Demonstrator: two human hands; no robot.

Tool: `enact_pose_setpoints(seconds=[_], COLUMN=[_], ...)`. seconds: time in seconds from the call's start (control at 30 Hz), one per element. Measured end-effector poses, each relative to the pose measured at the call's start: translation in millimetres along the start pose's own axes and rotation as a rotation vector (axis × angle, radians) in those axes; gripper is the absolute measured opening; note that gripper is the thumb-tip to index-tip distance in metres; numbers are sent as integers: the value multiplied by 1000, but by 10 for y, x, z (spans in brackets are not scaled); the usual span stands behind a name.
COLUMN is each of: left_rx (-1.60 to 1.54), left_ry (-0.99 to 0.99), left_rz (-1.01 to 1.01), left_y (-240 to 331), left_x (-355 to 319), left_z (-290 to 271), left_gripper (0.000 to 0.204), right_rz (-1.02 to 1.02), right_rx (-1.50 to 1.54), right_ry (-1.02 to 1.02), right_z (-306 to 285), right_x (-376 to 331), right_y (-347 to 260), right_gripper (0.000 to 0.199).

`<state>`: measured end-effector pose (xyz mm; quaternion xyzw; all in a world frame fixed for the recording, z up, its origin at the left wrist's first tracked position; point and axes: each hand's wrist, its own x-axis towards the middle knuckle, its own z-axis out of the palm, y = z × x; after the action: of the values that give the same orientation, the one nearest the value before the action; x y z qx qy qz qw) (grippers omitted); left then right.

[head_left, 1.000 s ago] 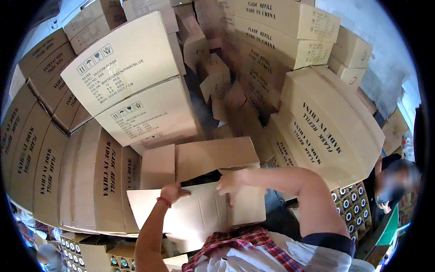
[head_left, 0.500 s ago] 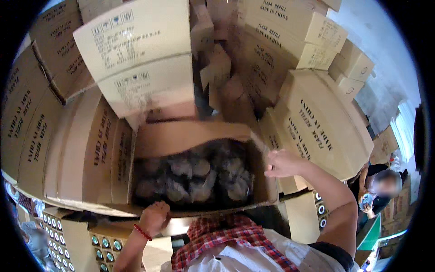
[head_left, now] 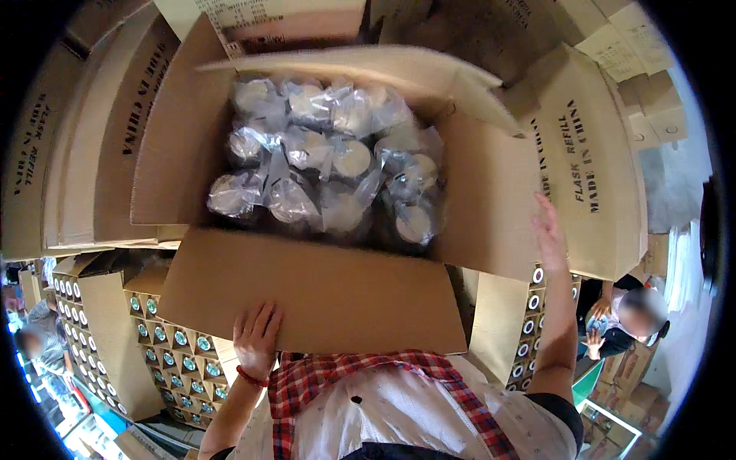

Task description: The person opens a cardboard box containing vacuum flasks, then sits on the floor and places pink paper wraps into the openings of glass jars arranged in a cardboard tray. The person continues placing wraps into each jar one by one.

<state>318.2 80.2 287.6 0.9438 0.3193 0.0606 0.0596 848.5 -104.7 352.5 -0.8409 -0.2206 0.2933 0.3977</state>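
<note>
An open cardboard carton [head_left: 165, 165] sits in front of me with its flaps folded outward. Inside stand several round-ended pieces wrapped in clear plastic bags [head_left: 307, 147], in rows. My left hand [head_left: 257, 330] lies with fingers stretched on the near flap [head_left: 337, 287], which slopes toward my waist. At the outer edge of the right flap [head_left: 491, 192] is my right hand [head_left: 549, 230], its fingers extended and holding nothing; whether they touch the flap I cannot tell. The far flap [head_left: 368, 57] curves up behind the bagged pieces.
Closed cartons stand stacked at left [head_left: 115, 130] and right [head_left: 590, 153]. Below left, a divided carton holds several shiny round-ended pieces [head_left: 180, 337]; another with white-rimmed pieces [head_left: 524, 349] lies at lower right. One person [head_left: 606, 322] sits at right, another [head_left: 46, 322] at far left.
The carton's side and near flaps now lie spread outward, and the bagged pieces show fully. My left hand has come onto the near flap; my right has moved outward and opened. The view has tilted down.
</note>
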Motion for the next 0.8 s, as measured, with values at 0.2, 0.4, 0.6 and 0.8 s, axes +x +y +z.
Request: enact_pose_setpoints(seconds=[0.2,0.4,0.6,0.8], left_rx=[-82,-147,242,-97], left_ry=[-197,-382,-614,-540], left_rz=[-70,-21,109,-239], left_y=[4,-75,-88,8], left_x=[-202,-249,-359,209], left_z=[394,720,1283,2164], left_gripper=[46,59,67,59], right_rz=[-26,82,335,408], right_rx=[270,-402,-422,217], right_ry=[137,109,-25,-90], right_z=[-90,1130,2220,1973], right_x=[573,1500,1866,1954], right_y=[1927,3407,3134,3271], right_gripper=[50,43,48,55])
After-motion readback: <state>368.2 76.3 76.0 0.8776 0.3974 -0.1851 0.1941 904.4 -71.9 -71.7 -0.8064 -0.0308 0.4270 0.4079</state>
